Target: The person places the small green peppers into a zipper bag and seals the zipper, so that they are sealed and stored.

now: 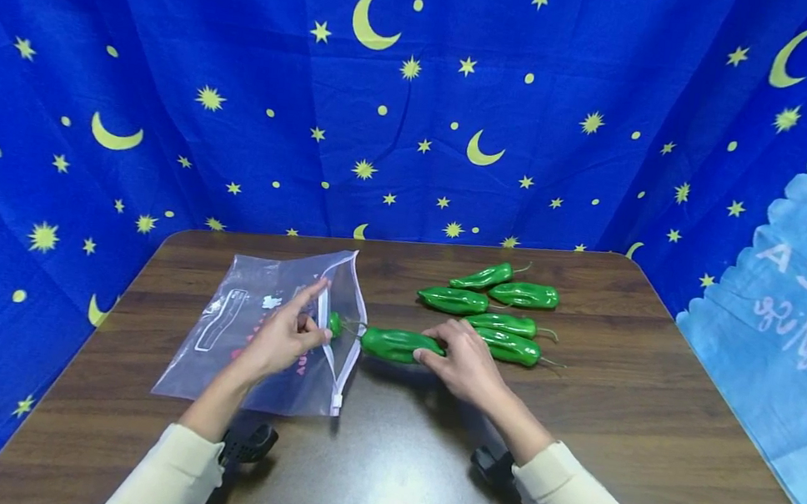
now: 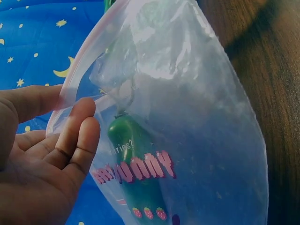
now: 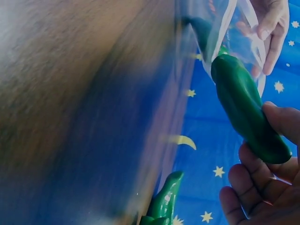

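Note:
A clear zip bag (image 1: 204, 362) with pink print lies on the table's left, its mouth facing right and parted. My left hand (image 1: 283, 340) holds the bag's edge at the mouth, thumb by the opening. Inside sits one green pepper (image 2: 125, 136), its stem toward the mouth, seen through the plastic in the left wrist view. My right hand (image 1: 467, 362) pinches another green pepper (image 3: 239, 101) by its blunt end, between thumb and fingers. That pepper's stem end points left, right at the bag's mouth.
Several green peppers (image 1: 508, 324) lie in a loose group behind and right of my right hand. The white slider (image 1: 335, 403) sits at the near end of the bag's zip. A blue curtain (image 1: 422, 103) with moons and stars hangs behind the wooden table (image 1: 618, 413).

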`<state>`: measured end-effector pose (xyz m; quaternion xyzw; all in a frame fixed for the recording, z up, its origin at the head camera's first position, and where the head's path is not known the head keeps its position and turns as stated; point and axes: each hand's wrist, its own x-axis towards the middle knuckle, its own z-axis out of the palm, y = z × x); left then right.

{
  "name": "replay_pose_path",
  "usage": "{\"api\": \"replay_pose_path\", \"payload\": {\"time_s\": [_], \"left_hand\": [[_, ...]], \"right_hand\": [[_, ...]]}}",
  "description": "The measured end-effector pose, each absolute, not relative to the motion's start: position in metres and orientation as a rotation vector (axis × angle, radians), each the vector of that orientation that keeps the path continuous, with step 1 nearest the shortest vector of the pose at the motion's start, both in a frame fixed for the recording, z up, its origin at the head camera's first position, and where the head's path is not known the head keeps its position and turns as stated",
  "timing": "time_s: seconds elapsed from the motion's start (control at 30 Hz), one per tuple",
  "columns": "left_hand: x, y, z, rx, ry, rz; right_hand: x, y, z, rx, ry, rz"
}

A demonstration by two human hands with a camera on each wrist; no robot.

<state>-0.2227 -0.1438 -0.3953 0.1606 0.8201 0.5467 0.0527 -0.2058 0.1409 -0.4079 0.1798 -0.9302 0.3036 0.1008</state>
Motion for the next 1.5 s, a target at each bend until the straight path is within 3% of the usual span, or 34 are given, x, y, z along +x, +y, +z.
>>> {"api": "replay_pose_path", "payload": {"time_s": [0.8, 1.5], "left_hand": [[-0.224, -0.141, -0.394, 0.494, 2.533, 1.615], [-0.222, -0.138, -0.39, 0.506, 2.501, 1.614]], "right_hand": [[-0.204, 0.144, -0.399, 0.382, -2.777, 0.984], [-0.22, 0.102, -0.408, 0.406, -2.688, 0.902]]}}
